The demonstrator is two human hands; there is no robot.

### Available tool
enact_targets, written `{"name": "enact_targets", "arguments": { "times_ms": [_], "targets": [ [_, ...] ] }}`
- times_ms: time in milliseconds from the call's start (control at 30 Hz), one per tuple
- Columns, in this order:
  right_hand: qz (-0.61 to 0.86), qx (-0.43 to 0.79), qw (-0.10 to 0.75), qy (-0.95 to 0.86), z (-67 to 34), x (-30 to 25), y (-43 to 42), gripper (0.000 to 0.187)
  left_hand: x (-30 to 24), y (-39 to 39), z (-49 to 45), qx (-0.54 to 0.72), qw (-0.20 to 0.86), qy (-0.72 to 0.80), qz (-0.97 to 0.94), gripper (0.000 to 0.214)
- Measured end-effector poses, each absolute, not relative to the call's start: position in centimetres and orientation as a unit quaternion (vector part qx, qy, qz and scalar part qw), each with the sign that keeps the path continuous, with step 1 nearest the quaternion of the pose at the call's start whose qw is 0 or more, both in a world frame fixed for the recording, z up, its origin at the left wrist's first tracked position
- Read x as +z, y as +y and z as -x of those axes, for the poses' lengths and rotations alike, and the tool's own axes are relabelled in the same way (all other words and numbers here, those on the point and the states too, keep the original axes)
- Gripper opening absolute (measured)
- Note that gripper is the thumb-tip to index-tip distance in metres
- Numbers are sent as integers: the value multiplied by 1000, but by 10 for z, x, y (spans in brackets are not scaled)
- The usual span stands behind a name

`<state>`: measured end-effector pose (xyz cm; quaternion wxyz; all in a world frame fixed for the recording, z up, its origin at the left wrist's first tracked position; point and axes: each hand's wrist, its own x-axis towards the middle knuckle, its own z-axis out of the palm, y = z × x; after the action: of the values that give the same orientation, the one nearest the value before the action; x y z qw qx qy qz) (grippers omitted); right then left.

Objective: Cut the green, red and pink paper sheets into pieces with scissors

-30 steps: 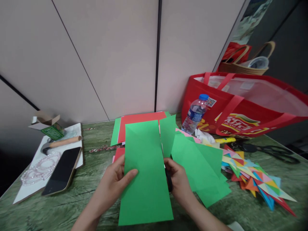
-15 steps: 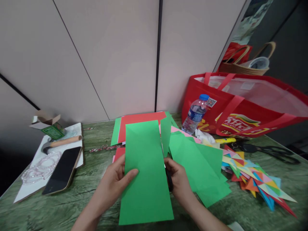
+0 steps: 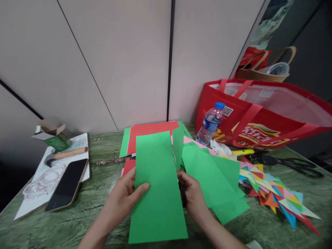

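My left hand (image 3: 123, 197) pinches the left edge of a tall green paper sheet (image 3: 157, 193), thumb on its front. My right hand (image 3: 193, 195) is closed round black scissors (image 3: 182, 194) at the sheet's right edge; the blades are mostly hidden behind the paper. To the right of the cut, a narrow green strip (image 3: 177, 147) stands up. More green paper (image 3: 218, 180) spreads out to the right over the table.
Red and green sheets (image 3: 150, 129) lie behind. A phone (image 3: 67, 183), beads (image 3: 41, 181) and a hammer (image 3: 64, 154) rest on a white board at left. A water bottle (image 3: 210, 122), a red bag (image 3: 264, 114), coloured paper triangles (image 3: 277, 195) and another pair of scissors (image 3: 287, 162) are at right.
Hardly anything has moved. The narrow green strip beside the sheet has leaned slightly left and the sheet sits a touch lower; both hands keep their grip.
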<state>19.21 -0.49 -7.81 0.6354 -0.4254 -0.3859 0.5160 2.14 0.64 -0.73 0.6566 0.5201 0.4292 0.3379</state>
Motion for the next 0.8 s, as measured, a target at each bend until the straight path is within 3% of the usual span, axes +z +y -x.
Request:
{"name": "enact_targets", "arguments": {
  "times_ms": [800],
  "targets": [
    [423,540,625,-373,-191,-76,-4,11,-10,8,-21,341,651,428,-527,45]
  ]
}}
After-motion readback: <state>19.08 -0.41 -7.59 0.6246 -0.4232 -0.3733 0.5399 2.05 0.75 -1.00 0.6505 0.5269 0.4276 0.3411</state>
